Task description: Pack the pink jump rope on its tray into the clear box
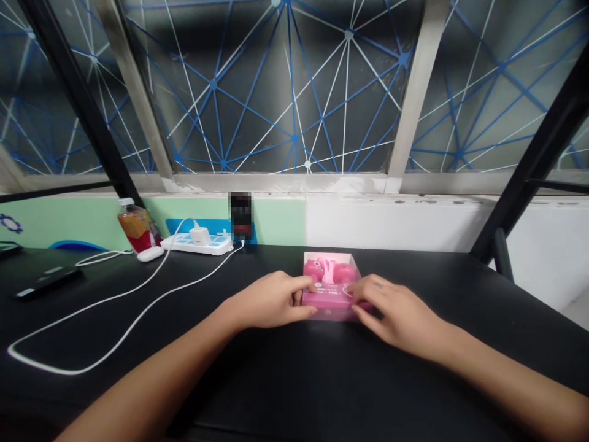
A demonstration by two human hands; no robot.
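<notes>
A pink box (329, 301) lies on the black table in front of me. In its far part shows a bright pink, rounded item (344, 272) with a white strip across it; its kind I cannot make out. My left hand (276, 299) holds the box at its left side, fingers on top and thumb at the near left corner. At the right side my right hand (391, 307) grips the box, its fingertips on the top and thumb by the near right edge. The fingers hide parts of both sides.
On the black table (294, 380), a white cable (138, 331) loops at the left. Behind it are a white power strip (197, 243) with a charger (199, 235), a bottle (135, 224), a white rounded case (150, 253) and a blurred-out phone-like device (241, 215). A black flat object (48, 281) lies far left.
</notes>
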